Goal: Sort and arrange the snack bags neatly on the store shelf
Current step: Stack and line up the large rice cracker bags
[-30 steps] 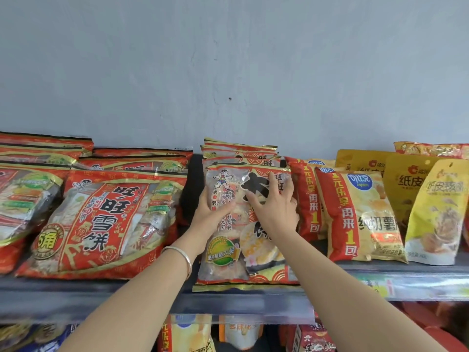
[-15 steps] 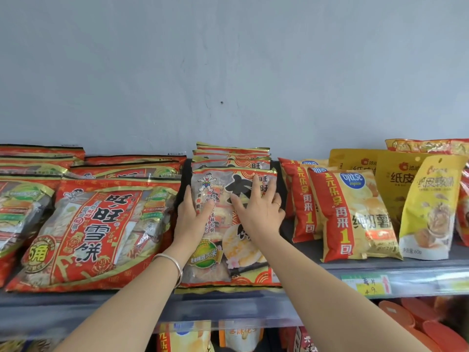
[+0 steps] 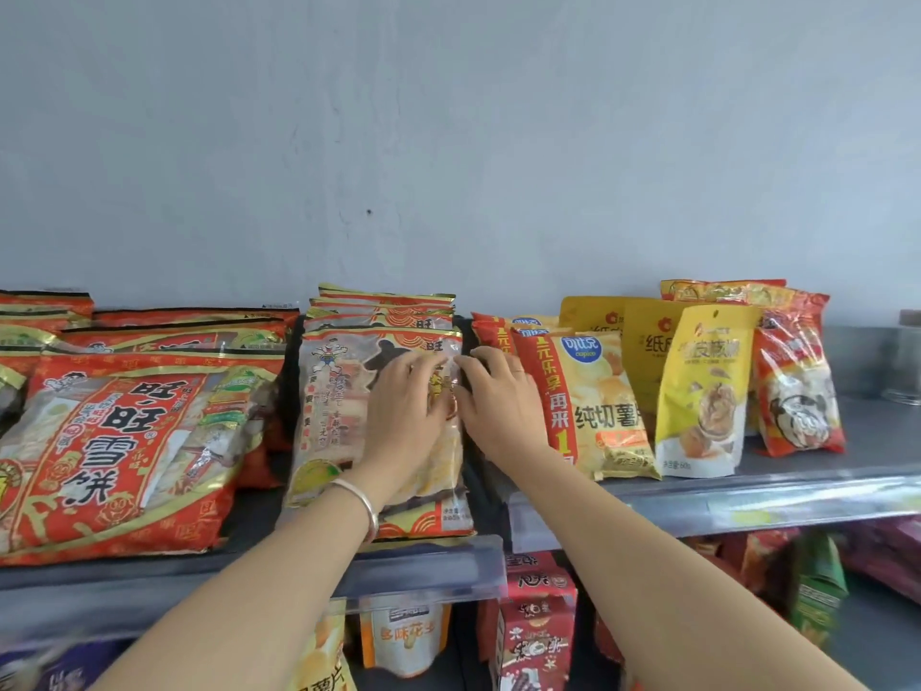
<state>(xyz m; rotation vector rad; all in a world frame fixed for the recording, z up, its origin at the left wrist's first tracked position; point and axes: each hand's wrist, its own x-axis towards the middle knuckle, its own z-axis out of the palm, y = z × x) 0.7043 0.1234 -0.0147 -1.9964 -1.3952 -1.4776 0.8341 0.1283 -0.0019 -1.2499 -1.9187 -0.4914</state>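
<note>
Right now the left hand (image 3: pixel 406 411) is lying flat on the face of the clear-fronted red and gold rice-cracker bag (image 3: pixel 334 406), fingers straight and close together. The right hand (image 3: pixel 501 406) is touching that bag's right edge, fingers stretched out and slightly spread. The bag is leaning at the front of a row of like bags on the grey metal shelf (image 3: pixel 747 496), between the large red snow-cracker bag (image 3: pixel 114 451) and the yellow and red potato-chip bag (image 3: pixel 603 406). A silver bangle (image 3: pixel 361 501) is sitting on the left wrist.

Silver bangle (image 3: pixel 360 501) on left wrist, sleeveless forearms
</note>
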